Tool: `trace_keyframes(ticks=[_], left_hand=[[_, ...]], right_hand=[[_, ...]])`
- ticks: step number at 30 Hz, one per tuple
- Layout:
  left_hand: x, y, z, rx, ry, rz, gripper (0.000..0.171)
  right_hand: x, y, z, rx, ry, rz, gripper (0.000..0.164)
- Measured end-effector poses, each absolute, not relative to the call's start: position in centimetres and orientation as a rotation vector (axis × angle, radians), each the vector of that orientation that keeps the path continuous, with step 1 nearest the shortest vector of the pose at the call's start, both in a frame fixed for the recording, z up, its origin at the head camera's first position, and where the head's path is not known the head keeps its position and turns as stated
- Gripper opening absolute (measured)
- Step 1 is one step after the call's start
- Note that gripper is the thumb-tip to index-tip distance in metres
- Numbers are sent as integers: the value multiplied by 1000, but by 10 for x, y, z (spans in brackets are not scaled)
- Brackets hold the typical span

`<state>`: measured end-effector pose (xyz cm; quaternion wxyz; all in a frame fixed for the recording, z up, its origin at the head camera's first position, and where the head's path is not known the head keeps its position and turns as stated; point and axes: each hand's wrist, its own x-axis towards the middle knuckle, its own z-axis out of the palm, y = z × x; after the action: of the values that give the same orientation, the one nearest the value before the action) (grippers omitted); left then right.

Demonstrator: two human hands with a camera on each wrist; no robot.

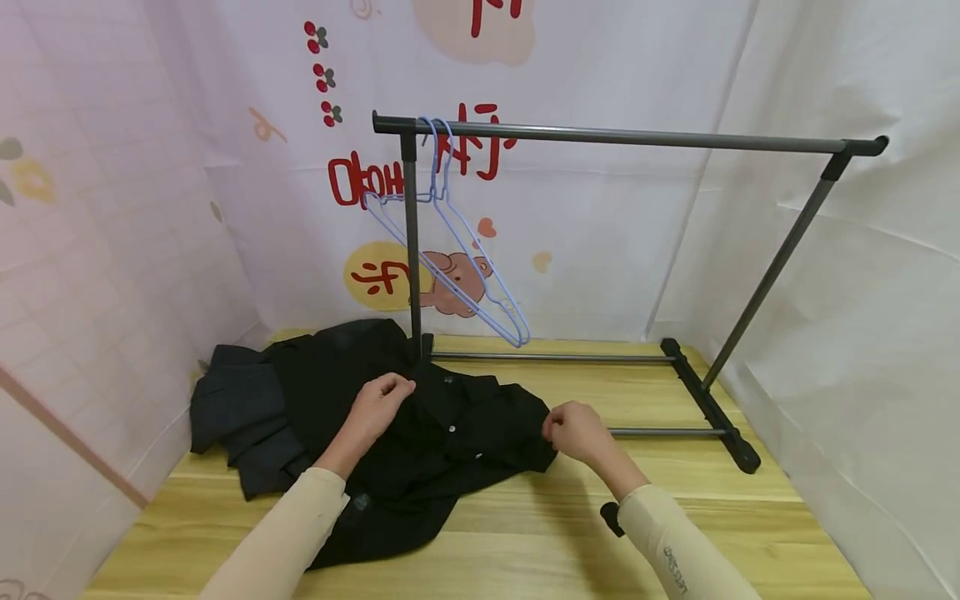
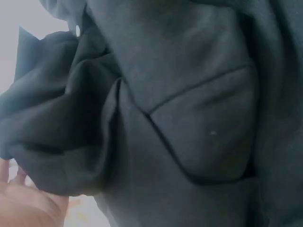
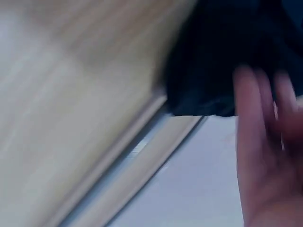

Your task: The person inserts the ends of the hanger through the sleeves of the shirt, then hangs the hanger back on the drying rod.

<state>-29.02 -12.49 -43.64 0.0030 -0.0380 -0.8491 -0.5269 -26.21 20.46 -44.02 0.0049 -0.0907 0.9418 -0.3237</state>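
Note:
A black collared garment (image 1: 337, 362) lies spread on the wooden table, with small pale buttons on its front. At its left end a dark pleated part (image 1: 236, 408) fans out; I cannot tell whether it is joined on. My left hand (image 1: 378, 406) is over the garment's middle, pinching the fabric near the collar. In the left wrist view the collar (image 2: 199, 127) fills the middle, and the hand (image 2: 33, 205) shows at lower left behind a fold. My right hand (image 1: 577, 429) pinches the garment's right end, which looks like a sleeve. The right wrist view is blurred.
A grey metal clothes rack (image 1: 637, 137) stands behind the garment. Two light-blue hangers (image 1: 480, 250) hang at the left of its bar. The rack's black foot (image 1: 708, 408) is at the right. A small black object (image 1: 611, 518) lies beside my right forearm. White printed cloth walls surround the table.

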Motion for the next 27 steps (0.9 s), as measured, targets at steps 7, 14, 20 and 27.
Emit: trace_keyframes(ticks=[7,14,20,27], left_hand=[[-297,-116,-438,-96,-2802,-1661,59],[-293,-112,-449,-236,-2828,-1547,33],[-292,-124,-446,-361,-2637,-1522,23],[-292,-133,-433,-508,-2480,-1698,17]], right_hand=[[-300,167,-428,-250,3189,-1007,30],[-304,154,-454,-293,2957,-739,41],[-303,156,-470,-153,3011,-834,66],[-312,159,-460,-321,2855,-1301,81]])
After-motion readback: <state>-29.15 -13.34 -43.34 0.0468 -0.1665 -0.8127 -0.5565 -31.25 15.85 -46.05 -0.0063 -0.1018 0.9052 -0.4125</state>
